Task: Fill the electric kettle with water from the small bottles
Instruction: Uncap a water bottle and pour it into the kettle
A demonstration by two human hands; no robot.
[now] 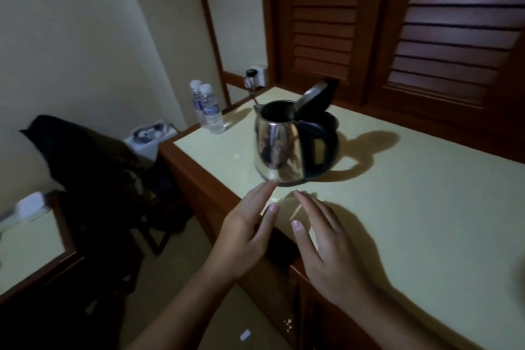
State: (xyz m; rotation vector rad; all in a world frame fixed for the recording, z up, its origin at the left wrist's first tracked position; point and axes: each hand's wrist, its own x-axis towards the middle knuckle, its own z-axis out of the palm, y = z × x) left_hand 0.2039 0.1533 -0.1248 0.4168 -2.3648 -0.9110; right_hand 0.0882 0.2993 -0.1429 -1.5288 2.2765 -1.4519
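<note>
The kettle [287,142] is standing on the worktop [412,207] with its lid [315,96] tipped back, ready for filling. Two bottles [207,108] are waiting capped at the far corner. The left hand [247,239] and right hand [326,247] are hovering near the kettle, fingers spread, holding nothing.

The left hand [245,236] and the right hand [332,258] are bare, as are both forearms [181,312] for as far as they show, with long, slender fingers [308,241] and short, rounded fingernails [297,226] that catch the dim light.
</note>
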